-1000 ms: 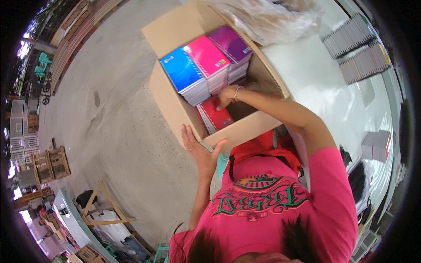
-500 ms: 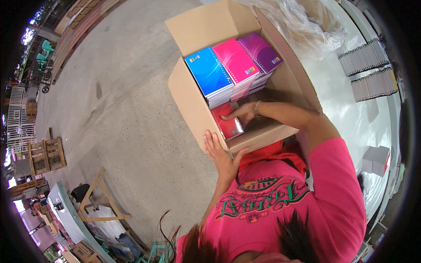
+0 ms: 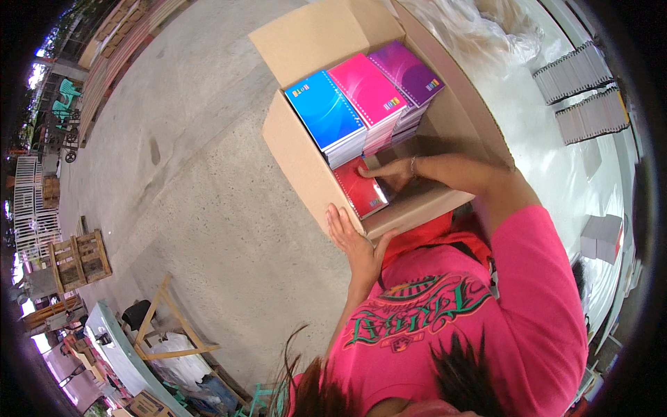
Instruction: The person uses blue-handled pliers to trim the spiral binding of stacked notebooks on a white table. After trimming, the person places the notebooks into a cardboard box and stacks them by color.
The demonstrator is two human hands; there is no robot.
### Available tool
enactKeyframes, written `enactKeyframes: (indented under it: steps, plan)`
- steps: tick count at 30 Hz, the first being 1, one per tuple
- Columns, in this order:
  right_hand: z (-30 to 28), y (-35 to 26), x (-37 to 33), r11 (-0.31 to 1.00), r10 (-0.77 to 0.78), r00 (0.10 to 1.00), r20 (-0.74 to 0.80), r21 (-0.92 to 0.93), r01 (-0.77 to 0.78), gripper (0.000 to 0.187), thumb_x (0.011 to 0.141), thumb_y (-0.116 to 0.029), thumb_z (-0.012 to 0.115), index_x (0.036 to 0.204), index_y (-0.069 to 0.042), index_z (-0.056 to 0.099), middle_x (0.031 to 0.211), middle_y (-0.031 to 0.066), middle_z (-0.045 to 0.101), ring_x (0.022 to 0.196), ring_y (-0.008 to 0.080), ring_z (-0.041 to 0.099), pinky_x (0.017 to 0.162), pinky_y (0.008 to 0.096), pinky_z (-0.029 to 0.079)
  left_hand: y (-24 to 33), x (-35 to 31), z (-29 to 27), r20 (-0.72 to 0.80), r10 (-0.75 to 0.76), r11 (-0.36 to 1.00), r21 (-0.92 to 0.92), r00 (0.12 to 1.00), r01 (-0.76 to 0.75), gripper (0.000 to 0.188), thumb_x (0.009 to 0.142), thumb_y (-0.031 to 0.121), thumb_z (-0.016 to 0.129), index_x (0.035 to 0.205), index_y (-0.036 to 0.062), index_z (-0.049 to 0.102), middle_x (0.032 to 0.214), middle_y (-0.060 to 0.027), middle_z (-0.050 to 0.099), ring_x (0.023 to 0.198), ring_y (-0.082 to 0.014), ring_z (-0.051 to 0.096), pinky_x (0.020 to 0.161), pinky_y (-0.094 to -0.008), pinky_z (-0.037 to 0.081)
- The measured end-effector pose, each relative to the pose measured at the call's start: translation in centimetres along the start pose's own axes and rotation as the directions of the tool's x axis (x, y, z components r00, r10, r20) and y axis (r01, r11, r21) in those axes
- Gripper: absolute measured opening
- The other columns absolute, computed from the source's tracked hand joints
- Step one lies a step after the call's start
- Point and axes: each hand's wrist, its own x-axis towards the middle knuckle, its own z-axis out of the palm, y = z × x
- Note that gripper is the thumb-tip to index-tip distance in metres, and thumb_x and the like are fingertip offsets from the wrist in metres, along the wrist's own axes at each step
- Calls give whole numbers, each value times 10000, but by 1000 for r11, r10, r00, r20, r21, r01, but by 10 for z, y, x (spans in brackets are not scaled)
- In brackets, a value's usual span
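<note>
Bare concrete floor (image 3: 201,201) spreads under an open cardboard carton (image 3: 306,163) set at the edge of a white table (image 3: 556,160), where spiral notebooks are being packed. Compared with a second ago, the carton is seen nearer and larger in the head view, and the right hand (image 3: 392,170) has been pushed deeper inside, from the stack edge down onto the red notebook (image 3: 361,191) lying low in the near part of the box. The fingers are laid flat and nearly straight on that notebook's upper edge, pressing rather than clutching; whether anything is pinched beneath them cannot be told. The left hand (image 3: 354,240) has been slid up from below the flap and is now spread open against the outer near wall of the carton, nothing being held in it. From this it is judged that a fresh stack is being seated while the box is braced.

Three full stacks are counted along the far side: one topped by a blue notebook (image 3: 323,111), one by a pink notebook (image 3: 365,87), one by a purple notebook (image 3: 410,69). One red-topped stack has been started. Two rows of grey spiral notebooks (image 3: 577,69) are stood on the table, beside crumpled clear plastic wrap (image 3: 472,28).
</note>
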Motion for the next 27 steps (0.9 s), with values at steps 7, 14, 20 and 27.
enactKeyframes:
  steps: [7, 14, 20, 27]
  plan:
    - [-10, 4, 6, 996, 50, 995, -89, 80, -43, 867, 766, -725, 634, 1422, -192, 443, 1467, 35, 466, 1327, 217, 427, 1063, 496, 358, -1, -2, 3, -1, 17, 1000, 16, 1000, -17, 1095, 775, 435, 793, 1490, -59, 126, 1580, -304, 67, 1466, -460, 75, 1165, -571, 57]
    - [2, -2, -4, 991, -42, 999, -3, -130, 41, 1017, 721, -788, 631, 1478, -157, 379, 1473, 86, 461, 1336, 271, 427, 1068, 547, 338, -10, -6, 9, 2, 7, 999, 33, 1000, -7, 1132, 768, 501, 770, 1514, -28, 103, 1587, -295, 64, 1471, -459, 73, 1166, -571, 64]
    - [-17, 1, -13, 942, -38, 956, -292, -329, -64, 914, 762, -818, 550, 1386, -153, 483, 1227, 88, 567, 1022, 179, 538, 818, 400, 430, -11, -8, 20, -39, 25, 999, 30, 999, -24, 1139, 762, 552, 747, 1523, -10, 114, 1596, -282, 68, 1478, -457, 62, 1157, -593, 54]
    - [-53, 17, 13, 954, -47, 967, -250, -300, -31, 703, 801, -781, 553, 1137, -171, 647, 748, -50, 578, 546, 90, 408, 447, 304, 268, -11, -10, 19, -93, 37, 999, 13, 995, -36, 1073, 792, 581, 692, 1537, 42, 139, 1608, -235, 78, 1487, -418, 78, 1173, -559, 80]
